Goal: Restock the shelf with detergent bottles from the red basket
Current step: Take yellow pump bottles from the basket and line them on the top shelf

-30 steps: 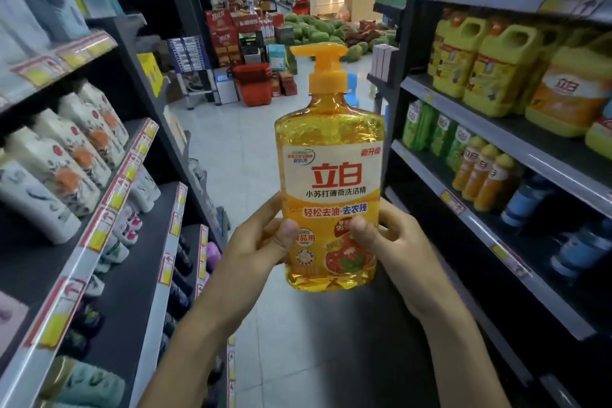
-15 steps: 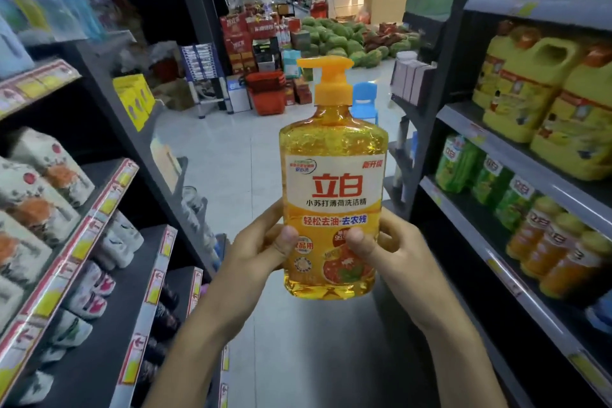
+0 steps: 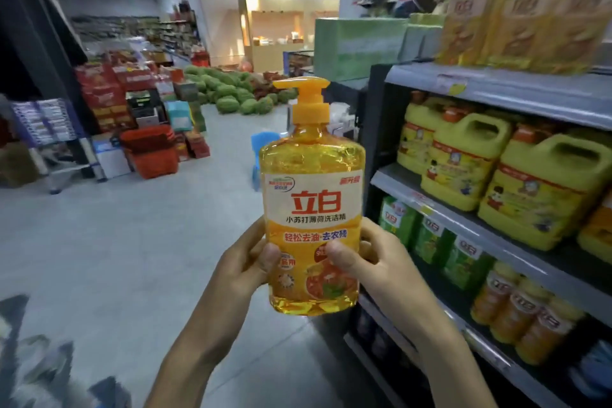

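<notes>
I hold an orange pump bottle of detergent (image 3: pixel 311 195) upright in the middle of the view, label facing me. My left hand (image 3: pixel 243 263) grips its lower left side and my right hand (image 3: pixel 371 262) its lower right side, thumbs on the label. The dark shelf unit (image 3: pixel 470 225) stands just right of the bottle. It carries big yellow jugs (image 3: pixel 543 192), green pouches (image 3: pixel 430 235) and small orange bottles (image 3: pixel 520 315). Stacked red baskets (image 3: pixel 150 149) sit far down the aisle on the left.
More yellow detergent bottles (image 3: pixel 516 20) fill the top shelf at right. A blue plastic stool (image 3: pixel 261 156) stands behind the bottle. Red cartons (image 3: pixel 109 93) and a heap of watermelons (image 3: pixel 231 93) lie at the aisle's far end. Grey floor (image 3: pixel 116 242) spreads to the left.
The view has swung to the right: the left shelving has slid out of sight and the right shelf has come closer. The bottle stays upright in both hands.
</notes>
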